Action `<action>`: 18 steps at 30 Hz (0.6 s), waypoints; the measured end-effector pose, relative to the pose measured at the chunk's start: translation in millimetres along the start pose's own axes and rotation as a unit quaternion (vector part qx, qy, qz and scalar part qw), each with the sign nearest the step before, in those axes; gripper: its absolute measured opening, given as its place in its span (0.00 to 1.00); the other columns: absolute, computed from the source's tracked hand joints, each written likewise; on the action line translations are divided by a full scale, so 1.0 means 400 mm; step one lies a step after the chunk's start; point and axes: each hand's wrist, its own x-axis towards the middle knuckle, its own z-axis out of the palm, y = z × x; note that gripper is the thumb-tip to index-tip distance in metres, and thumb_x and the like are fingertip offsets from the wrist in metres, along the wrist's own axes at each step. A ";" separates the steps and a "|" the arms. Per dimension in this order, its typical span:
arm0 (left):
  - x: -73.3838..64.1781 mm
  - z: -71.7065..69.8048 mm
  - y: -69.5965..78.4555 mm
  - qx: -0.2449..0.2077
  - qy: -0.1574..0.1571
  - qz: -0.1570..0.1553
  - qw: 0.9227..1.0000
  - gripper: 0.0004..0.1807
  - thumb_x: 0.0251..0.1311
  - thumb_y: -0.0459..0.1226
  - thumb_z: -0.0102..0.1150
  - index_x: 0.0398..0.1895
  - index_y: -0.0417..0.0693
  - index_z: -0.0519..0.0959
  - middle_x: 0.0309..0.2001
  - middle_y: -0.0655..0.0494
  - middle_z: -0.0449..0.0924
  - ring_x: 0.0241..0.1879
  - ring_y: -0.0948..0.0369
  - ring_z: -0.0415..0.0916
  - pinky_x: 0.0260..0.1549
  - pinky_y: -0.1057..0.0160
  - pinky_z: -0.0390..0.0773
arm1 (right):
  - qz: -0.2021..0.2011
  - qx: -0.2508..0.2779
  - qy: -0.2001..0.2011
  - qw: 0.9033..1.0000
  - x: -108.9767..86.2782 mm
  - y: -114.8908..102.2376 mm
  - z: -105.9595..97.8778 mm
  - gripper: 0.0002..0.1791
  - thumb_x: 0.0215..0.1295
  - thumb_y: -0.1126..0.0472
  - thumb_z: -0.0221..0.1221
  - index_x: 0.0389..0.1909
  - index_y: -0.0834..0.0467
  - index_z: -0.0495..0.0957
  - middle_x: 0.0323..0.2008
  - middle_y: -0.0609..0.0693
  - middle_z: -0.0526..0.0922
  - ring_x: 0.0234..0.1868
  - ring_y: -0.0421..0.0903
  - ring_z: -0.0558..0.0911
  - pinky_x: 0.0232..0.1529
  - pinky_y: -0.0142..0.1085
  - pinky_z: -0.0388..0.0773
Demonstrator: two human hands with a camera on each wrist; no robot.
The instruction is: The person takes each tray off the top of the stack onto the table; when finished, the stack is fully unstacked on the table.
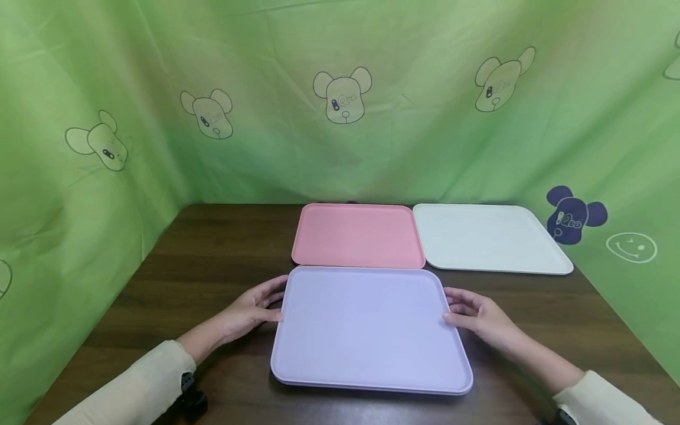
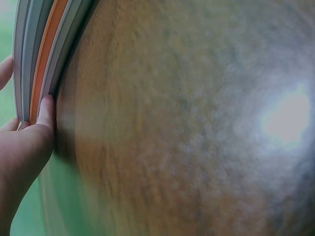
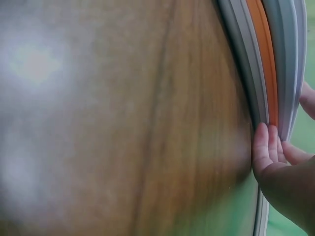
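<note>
In front of me lies a lavender tray point(image 1: 366, 330), topmost on a stack of several trays. My left hand point(image 1: 252, 307) touches its left side, the thumb at the upper rim. At the opposite side my right hand point(image 1: 484, 319) touches the edge, also with the thumb at the rim. Low in the stack, an orange-looking edge point(image 2: 43, 64) shows between greyish ones in the left wrist view. The right wrist view shows fairly straight fingers point(image 3: 263, 147) against the same layered edges. Parts of both hands' fingers are hidden beside the stack.
Behind the stack lies a pink tray point(image 1: 358, 236), close to the lavender tray's far edge. A white tray point(image 1: 489, 239) sits to its right. Both lie on the dark wooden table point(image 1: 223, 254). Green printed cloth point(image 1: 404, 147) encloses the back and sides.
</note>
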 end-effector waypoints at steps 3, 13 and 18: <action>0.001 0.001 0.001 0.000 -0.001 0.001 1.000 0.46 0.60 0.31 0.64 0.77 0.42 0.48 0.76 0.45 0.43 0.73 0.46 0.44 0.65 0.50 0.58 | -0.001 0.003 -0.007 1.000 -0.002 -0.004 0.002 0.37 0.59 0.67 0.66 0.64 0.78 0.60 0.54 0.68 0.74 0.45 0.37 0.77 0.40 0.33 0.79; 0.001 0.000 -0.004 -0.004 -0.003 0.008 1.000 0.46 0.60 0.30 0.64 0.76 0.40 0.47 0.76 0.45 0.42 0.73 0.46 0.44 0.64 0.54 0.60 | -0.016 -0.032 -0.002 0.999 -0.008 -0.009 0.008 0.38 0.55 0.67 0.67 0.64 0.77 0.62 0.51 0.65 0.76 0.46 0.42 0.77 0.40 0.33 0.78; 0.002 0.002 -0.004 -0.008 -0.003 0.009 1.000 0.46 0.60 0.30 0.64 0.76 0.40 0.47 0.76 0.44 0.42 0.73 0.45 0.44 0.63 0.55 0.62 | -0.019 -0.049 0.006 0.999 -0.012 -0.008 0.010 0.38 0.55 0.68 0.66 0.64 0.77 0.62 0.50 0.63 0.77 0.47 0.45 0.76 0.39 0.33 0.78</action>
